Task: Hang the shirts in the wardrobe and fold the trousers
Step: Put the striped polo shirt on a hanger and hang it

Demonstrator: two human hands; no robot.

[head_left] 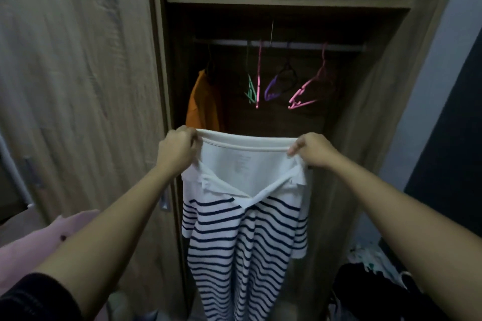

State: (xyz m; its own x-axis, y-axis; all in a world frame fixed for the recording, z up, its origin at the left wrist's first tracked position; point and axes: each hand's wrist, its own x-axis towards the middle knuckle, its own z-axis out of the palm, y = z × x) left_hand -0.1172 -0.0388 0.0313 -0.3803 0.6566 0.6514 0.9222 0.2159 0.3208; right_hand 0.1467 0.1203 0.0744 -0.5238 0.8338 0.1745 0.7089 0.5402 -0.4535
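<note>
I hold a white polo shirt with navy stripes [245,229] up in front of the open wardrobe [287,1]. My left hand [176,150] grips the left end of its stretched white hem or collar band, and my right hand [314,150] pinches the right end. The shirt hangs straight down between my arms, collar facing me. Behind it the wardrobe rail [281,44] carries an orange shirt [204,104] at the left. Several bare hangers also hang there: green [250,91], pink [258,73], purple [276,87] and another pink [310,88].
The closed wardrobe door [78,73] with a metal handle [164,199] stands at the left. Pink fabric [39,242] lies at the lower left. Dark clothes [365,286] are piled at the lower right beside a patterned cloth [370,258].
</note>
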